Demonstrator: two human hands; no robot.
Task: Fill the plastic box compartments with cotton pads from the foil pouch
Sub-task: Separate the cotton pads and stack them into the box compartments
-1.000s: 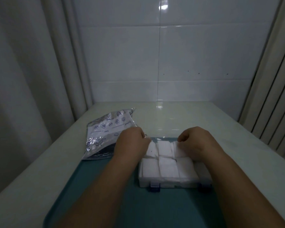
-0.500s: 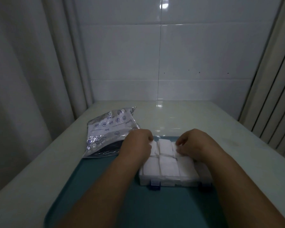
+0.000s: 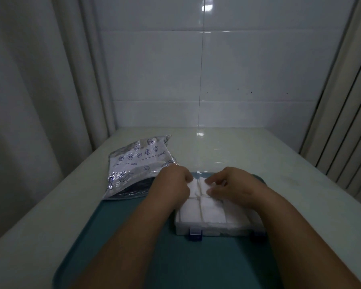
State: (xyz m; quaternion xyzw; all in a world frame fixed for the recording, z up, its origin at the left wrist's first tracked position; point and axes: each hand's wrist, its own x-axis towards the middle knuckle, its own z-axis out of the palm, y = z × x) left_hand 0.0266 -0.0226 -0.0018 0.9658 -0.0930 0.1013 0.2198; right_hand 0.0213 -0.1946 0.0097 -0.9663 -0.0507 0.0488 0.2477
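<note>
Both hands are down on the far row of the clear plastic compartment box (image 3: 219,226), which sits on the teal tray (image 3: 133,236) with its two dark latches (image 3: 195,234) facing the person. The left hand (image 3: 171,184) is curled, fingertips together and pressed onto the cotton pads (image 3: 208,211) at the far-left cells; whether it pinches a pad or only tamps them I cannot tell, since the knuckles hide the tips. The right hand (image 3: 231,186) has thumb and forefinger slightly apart, tips touching the pads of the far-middle cell. Every compartment that shows looks packed white, the stacks standing level with or a little above the dividers — so the job seems close to done, with only tucking left. The risks follow from that fullness: pads pushed down on one side may spring up on the other, or a corner may lie across a divider and sit in two cells at once. Pressing hard at the far edge could also tip or slide the light box on the smooth tray, because nothing holds its near edge. The foil pouch (image 3: 138,165) lies just beside the left hand, half on the tray and half on the pale table (image 3: 258,151), its mouth toward the box — a withdrawing wrist could catch it and drag it off.
</note>
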